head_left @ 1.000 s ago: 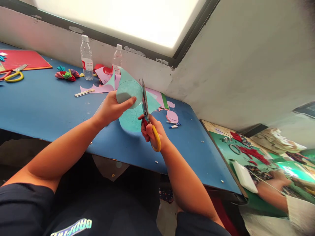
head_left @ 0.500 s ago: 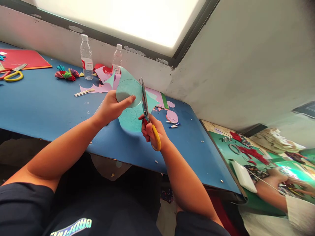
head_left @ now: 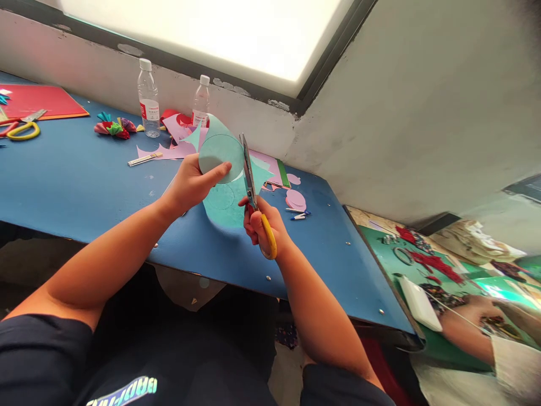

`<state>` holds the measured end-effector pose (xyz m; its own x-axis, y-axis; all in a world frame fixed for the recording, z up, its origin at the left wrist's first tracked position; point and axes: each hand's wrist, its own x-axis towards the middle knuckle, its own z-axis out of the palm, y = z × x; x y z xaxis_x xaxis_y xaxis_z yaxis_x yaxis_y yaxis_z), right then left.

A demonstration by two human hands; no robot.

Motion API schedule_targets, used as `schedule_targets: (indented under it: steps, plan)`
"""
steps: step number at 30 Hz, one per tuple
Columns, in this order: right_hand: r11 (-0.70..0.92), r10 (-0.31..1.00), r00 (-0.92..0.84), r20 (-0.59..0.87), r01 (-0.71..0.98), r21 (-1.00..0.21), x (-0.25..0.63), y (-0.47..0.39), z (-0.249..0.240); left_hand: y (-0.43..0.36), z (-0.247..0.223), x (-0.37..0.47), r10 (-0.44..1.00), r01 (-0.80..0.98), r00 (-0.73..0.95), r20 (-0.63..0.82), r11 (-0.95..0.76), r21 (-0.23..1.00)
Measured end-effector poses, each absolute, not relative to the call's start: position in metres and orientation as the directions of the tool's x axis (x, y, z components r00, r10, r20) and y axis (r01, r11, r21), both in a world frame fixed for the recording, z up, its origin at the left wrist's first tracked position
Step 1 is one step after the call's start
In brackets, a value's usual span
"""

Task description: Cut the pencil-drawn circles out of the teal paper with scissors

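Observation:
My left hand [head_left: 196,180] pinches a sheet of light teal paper [head_left: 217,206] by a round, partly cut piece, its thumb lying on the circle. Pencil-like circle outlines show on the sheet, which hangs curved over the front of the blue table. In my right hand [head_left: 264,225] is a pair of scissors [head_left: 249,175] with yellow and red handles. Their blades point up and away and stand at the right edge of the round piece, close together. Several cut lilac circles [head_left: 296,200] lie right of the paper, beside pens [head_left: 298,214].
Two plastic bottles [head_left: 149,107] stand at the back of the blue table [head_left: 105,192], near lilac scraps [head_left: 169,151]. Red sheets [head_left: 46,101] and other scissors [head_left: 24,131] lie far left. At right, a person's arm [head_left: 469,327] rests over a green table.
The teal paper and my left hand have shifted very slightly up and left. My right hand and the scissors are almost unmoved. The other person's hands at right have moved a little.

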<state>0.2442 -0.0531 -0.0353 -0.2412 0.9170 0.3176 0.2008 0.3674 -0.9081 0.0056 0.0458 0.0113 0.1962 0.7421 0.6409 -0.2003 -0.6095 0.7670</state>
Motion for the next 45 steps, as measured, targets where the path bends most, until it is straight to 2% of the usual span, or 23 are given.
schedule_targets:
  steps: [18, 24, 45]
  plan:
    - [0.379, 0.914, -0.247, 0.323, 0.234, -0.895, 0.2449, -0.0522, -0.0352, 0.0479, 0.0106, 0.0077, 0.750, -0.185, 0.133, 0.648, -0.624, 0.759]
    - [0.352, 0.919, -0.266, 0.291, 0.216, -0.911, 0.2454, -0.0523, -0.0361, 0.0439, 0.0143, 0.0075, 0.728, -0.196, 0.155, 0.668, -0.640, 0.743]
    - [0.380, 0.904, -0.284, 0.320, 0.186, -0.906, 0.2449, -0.0514, -0.0358, 0.0449, 0.0104, 0.0055, 0.722, -0.183, 0.177, 0.669, -0.644, 0.743]
